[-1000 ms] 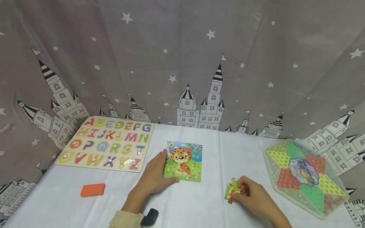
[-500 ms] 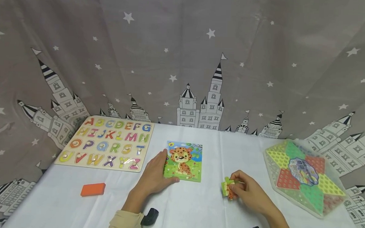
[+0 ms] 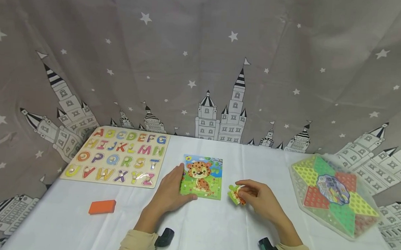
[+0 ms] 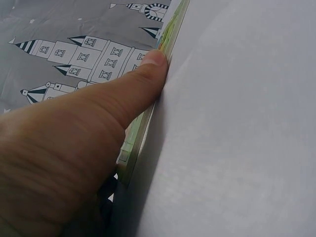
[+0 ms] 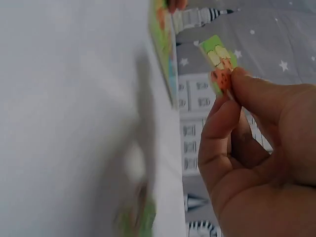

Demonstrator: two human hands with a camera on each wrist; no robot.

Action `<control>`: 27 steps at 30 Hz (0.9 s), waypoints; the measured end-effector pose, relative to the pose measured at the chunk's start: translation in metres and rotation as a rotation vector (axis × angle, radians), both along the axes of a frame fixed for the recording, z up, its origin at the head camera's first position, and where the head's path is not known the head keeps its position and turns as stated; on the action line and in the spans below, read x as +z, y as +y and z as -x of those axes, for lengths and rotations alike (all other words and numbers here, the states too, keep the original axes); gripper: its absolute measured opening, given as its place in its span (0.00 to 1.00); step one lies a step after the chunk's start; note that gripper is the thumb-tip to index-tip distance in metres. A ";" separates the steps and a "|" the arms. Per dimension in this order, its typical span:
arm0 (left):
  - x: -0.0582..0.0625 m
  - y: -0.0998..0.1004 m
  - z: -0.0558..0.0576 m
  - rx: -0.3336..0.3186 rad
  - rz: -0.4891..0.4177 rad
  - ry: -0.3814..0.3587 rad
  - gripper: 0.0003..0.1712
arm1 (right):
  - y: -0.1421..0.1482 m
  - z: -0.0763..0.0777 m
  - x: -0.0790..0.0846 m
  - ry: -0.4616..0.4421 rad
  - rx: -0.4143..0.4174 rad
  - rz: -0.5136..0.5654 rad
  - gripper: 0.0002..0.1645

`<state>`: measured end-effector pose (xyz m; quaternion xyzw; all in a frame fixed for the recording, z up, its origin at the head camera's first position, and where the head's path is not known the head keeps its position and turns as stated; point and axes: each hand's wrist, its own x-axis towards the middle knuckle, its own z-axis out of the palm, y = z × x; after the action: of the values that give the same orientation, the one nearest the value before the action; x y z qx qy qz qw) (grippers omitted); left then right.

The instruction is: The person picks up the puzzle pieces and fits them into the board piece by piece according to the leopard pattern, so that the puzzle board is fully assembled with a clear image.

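The square jigsaw puzzle [image 3: 201, 175] with a cartoon leopard lies flat near the middle of the white table. Beside its near left corner is my left hand [image 3: 170, 191], fingers along the left side and straight thumb touching the front edge; the left wrist view shows that thumb [image 4: 143, 81] against the board's edge. To the right of the puzzle, my right hand [image 3: 262, 200] pinches a puzzle piece [image 3: 236, 195] between thumb and fingers. Green, cream and spotted orange show on the piece [image 5: 219, 64] in the right wrist view, where it is held raised.
A wooden alphabet board [image 3: 116, 156] lies at the left, with an orange block [image 3: 102, 207] in front of it. At the right sits a hexagonal Chinese checkers box [image 3: 333, 196]. Behind the table hangs a grey castle-print curtain [image 3: 204, 47]. A blurred green patch [image 5: 143, 217] appears low in the right wrist view.
My right hand has moved left and slightly away from me with the puzzle piece, closer to the jigsaw puzzle. The piece has turned in its fingers. My left hand stays in place.
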<state>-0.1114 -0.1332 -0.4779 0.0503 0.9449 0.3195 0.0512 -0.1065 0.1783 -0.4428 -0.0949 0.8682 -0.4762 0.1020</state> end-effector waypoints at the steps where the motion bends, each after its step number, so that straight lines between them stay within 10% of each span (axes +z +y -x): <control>1: 0.000 0.000 0.000 -0.002 0.001 -0.001 0.69 | -0.006 0.002 0.001 0.001 -0.001 -0.007 0.18; 16: 0.000 0.000 0.001 -0.011 0.008 0.006 0.69 | -0.098 0.045 -0.004 0.127 0.225 -0.211 0.15; 27: -0.001 -0.002 0.000 -0.024 0.006 0.038 0.67 | -0.118 0.045 -0.008 0.198 0.299 -0.279 0.15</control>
<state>-0.1115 -0.1348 -0.4787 0.0674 0.9460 0.3149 0.0370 -0.1517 0.0607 -0.4511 -0.2536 0.9077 -0.3196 0.0979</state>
